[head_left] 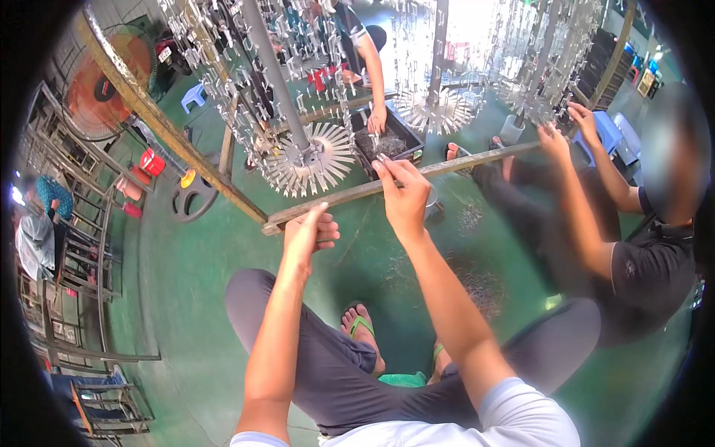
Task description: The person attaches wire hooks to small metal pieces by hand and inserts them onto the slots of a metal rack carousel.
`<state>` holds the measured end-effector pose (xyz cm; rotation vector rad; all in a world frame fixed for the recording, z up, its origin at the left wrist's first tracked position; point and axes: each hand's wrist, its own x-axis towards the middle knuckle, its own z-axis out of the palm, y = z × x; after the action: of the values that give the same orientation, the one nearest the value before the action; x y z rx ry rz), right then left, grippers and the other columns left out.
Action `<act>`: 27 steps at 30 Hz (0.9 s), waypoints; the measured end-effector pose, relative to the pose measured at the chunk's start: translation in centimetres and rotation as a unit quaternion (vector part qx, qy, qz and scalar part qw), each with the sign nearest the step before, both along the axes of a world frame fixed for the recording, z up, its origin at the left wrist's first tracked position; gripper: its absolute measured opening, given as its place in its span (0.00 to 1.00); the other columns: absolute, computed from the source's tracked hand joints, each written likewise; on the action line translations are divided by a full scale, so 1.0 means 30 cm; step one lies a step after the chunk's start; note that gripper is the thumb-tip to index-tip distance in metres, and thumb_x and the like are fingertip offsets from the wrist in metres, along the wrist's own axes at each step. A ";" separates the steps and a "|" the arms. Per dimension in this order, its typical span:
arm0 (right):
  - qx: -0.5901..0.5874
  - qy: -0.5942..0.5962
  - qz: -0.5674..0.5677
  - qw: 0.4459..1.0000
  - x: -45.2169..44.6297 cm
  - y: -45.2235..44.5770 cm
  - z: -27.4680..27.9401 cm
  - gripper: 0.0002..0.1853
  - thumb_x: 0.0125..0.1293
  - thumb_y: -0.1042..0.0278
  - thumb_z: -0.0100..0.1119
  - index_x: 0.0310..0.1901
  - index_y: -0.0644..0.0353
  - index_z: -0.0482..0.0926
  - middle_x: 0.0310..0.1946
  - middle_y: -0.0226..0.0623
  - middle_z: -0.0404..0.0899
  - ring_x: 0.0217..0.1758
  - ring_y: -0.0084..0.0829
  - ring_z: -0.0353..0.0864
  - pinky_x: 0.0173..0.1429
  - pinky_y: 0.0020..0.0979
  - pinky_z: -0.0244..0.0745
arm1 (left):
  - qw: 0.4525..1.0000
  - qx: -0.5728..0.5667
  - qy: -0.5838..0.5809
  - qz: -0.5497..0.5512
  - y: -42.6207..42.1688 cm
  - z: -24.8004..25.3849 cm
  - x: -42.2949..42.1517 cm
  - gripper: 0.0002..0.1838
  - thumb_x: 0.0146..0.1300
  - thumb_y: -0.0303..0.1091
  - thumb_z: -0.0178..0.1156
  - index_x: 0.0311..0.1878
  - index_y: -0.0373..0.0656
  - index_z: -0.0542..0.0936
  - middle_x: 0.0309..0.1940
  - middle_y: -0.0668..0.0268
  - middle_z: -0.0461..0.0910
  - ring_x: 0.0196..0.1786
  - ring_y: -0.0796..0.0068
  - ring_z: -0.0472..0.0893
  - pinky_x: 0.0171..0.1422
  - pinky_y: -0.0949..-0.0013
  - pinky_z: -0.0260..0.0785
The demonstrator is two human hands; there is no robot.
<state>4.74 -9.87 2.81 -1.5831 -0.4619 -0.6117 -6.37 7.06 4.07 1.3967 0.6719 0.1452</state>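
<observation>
My left hand is raised near the left end of a long wooden bar. Its thumb and forefinger are pressed together, the other fingers loosely curled; what they hold, if anything, cannot be made out. Just above the bar, my right hand pinches with thumb and forefinger at something too small to name. Beyond both hands hangs a rack of small metal clips on strings, with a round metal disc of radiating strips at its base. A black crate of thin metal pieces stands behind my right hand.
Across the frame, a co-worker's hand reaches into the crate. At right sits another person whose hands are at a second rack. Metal bits litter the green floor. An orange fan stands left of a slanted wooden beam.
</observation>
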 end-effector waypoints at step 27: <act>-0.046 -0.027 0.048 0.997 0.006 -0.102 -0.003 0.12 0.73 0.73 0.62 0.52 0.69 0.87 0.40 0.48 0.86 0.43 0.45 0.84 0.48 0.40 0.78 | 0.907 0.270 -0.297 -0.128 -0.205 0.043 0.275 0.10 0.71 0.31 0.70 0.50 0.35 0.88 0.46 0.67 0.87 0.48 0.80 0.84 0.53 0.75 0.77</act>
<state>4.91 -12.92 2.74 -1.6239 -0.6092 -0.5678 1.90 0.91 5.36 1.8351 -0.0809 0.5563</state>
